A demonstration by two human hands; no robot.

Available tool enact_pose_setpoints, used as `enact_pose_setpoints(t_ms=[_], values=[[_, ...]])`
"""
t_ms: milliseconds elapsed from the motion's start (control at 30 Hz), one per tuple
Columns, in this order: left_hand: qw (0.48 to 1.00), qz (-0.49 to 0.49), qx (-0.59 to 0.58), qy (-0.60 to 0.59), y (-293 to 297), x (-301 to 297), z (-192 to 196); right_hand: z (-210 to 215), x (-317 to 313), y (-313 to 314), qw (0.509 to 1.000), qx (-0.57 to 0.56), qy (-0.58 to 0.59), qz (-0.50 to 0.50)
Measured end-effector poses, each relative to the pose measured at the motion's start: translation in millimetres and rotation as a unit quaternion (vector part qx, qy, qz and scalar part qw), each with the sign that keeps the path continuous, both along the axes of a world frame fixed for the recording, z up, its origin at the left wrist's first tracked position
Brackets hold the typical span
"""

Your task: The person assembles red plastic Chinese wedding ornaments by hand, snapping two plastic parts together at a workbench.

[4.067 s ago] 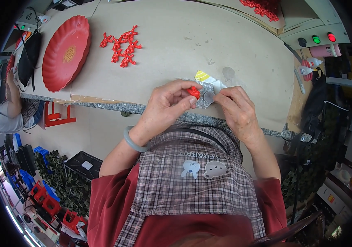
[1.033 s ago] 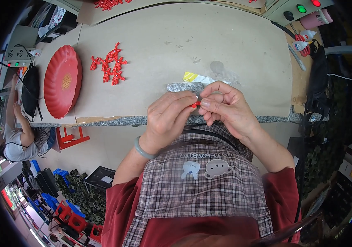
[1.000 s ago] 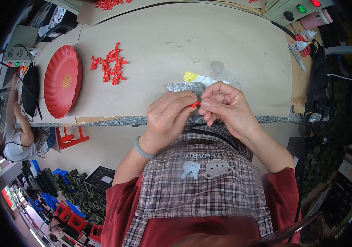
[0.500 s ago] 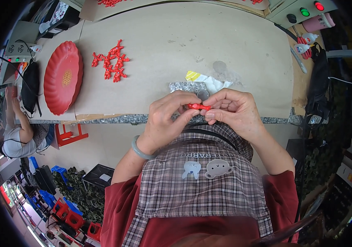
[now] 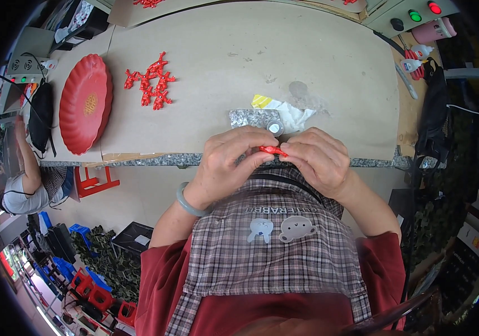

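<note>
Fingers (image 5: 259, 158) of both hands pinch one small red plastic piece (image 5: 273, 150) between them at the tabletop's (image 5: 329, 67) near edge. Beyond, at eleven o'clock, a pile of red pieces (image 5: 151, 83) waits unhandled; the red plate (image 5: 82, 103) at ten o'clock holds none.

Person wears a dark red top, sleeves ending near the elbows, forearms bare below. Over it, a plaid apron (image 5: 273, 252) in grey, white and maroon checks, a dark strap running up its right side. Two small pale cartoon animal patches (image 5: 281, 228) sit on the upper apron, just below a line of lettering. Pale green bangle (image 5: 188, 203) on left wrist, left of the patches.
</note>
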State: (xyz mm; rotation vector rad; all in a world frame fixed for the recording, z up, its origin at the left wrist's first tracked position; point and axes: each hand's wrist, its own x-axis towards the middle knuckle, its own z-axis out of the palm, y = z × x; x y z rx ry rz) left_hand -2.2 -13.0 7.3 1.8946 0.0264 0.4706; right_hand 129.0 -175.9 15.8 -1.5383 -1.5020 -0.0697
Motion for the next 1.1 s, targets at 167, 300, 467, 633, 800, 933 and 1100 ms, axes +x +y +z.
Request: enact_pose_setpoints(t_ms=[167,300,467,633,800,933,1100], values=[[0.997,-0.002,0.049,-0.053,-1,1,-3,-9,0,-1,0.999,0.032,-0.005,0.016],[0.997,-0.007,0.058,-0.057,0,2,0,-17,0,-1,0.998,0.051,-0.006,0.025],[0.995,-0.001,0.062,-0.074,0,2,-1,-20,-5,1,0.997,0.064,0.04,0.021],[0.994,0.002,0.07,-0.079,-1,2,0,-25,-9,1,0.995,0.068,0.066,0.013],[0.995,-0.001,0.073,-0.074,0,2,-1,-28,-9,2,0.994,0.074,0.075,0.011],[0.995,-0.001,0.071,-0.067,0,1,0,-30,-8,3,0.994,0.08,0.073,0.014],[0.996,-0.001,0.068,-0.059,0,1,-1,-31,-8,3,0.994,0.085,0.073,0.018]])
